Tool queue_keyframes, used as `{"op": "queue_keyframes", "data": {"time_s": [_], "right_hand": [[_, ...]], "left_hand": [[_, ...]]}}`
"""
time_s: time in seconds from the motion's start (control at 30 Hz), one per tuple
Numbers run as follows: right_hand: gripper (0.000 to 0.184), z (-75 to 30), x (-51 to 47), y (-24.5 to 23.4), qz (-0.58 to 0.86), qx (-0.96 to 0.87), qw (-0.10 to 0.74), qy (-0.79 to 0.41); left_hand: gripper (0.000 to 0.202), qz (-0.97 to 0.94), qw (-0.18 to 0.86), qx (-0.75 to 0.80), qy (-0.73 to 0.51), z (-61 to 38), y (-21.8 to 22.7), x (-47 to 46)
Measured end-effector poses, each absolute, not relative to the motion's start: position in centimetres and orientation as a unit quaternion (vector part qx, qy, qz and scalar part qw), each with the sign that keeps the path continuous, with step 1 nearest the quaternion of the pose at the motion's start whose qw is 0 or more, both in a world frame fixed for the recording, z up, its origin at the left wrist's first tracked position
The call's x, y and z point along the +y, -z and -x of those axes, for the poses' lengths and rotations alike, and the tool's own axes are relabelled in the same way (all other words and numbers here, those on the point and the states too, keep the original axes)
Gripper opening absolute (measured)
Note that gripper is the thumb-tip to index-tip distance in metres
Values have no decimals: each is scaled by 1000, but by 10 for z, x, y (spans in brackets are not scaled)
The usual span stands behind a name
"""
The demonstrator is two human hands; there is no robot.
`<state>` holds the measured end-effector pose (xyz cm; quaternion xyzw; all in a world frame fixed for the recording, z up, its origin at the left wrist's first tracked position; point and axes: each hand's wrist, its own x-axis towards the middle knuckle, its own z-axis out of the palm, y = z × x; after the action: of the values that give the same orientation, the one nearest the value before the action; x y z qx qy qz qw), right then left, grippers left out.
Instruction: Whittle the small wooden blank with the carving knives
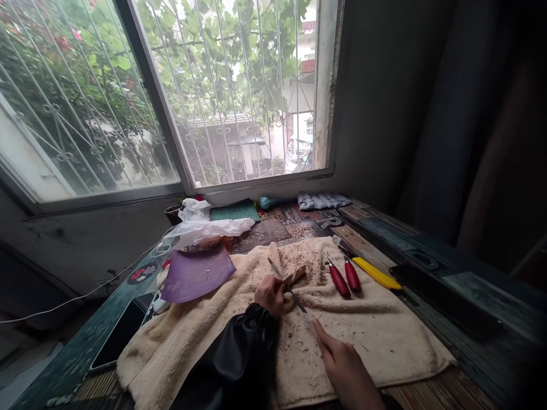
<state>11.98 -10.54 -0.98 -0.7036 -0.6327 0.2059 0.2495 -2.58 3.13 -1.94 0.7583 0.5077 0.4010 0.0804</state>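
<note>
My left hand is closed around a small brown piece of wood and holds it down on a beige towel. In my right hand is a long, narrow metal file, its handle hidden in my fingers. The file slants away to the upper left and crosses the wood beside my left fingertips. Wood shavings lie scattered on the towel around both hands. To the right of the wood rest two red-handled carving tools and a yellow utility knife.
Left of the towel lie a purple sheet and a dark-screened phone. Behind them sits a white plastic bag near a green mat. A dark flat object lies on the right. The barred window rises beyond the table.
</note>
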Motion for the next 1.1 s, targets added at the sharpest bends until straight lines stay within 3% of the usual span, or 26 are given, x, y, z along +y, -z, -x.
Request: {"op": "queue_keyframes", "data": {"time_s": [0.27,0.53,0.8,1.1], "right_hand": [[43,-110,-74,-5,710,-637,233,-188],[43,-111,-88,-3,691,-641,260,-212],[44,-108,-83,2,698,-638,248,-210],[43,-102,-81,-5,690,-633,272,-221]], "left_hand": [[9,-779,134,453,-413,29,23,32],[9,-760,83,497,-411,26,20,29],[11,-775,157,438,-428,30,23,32],[10,-742,84,519,-416,26,19,31]]}}
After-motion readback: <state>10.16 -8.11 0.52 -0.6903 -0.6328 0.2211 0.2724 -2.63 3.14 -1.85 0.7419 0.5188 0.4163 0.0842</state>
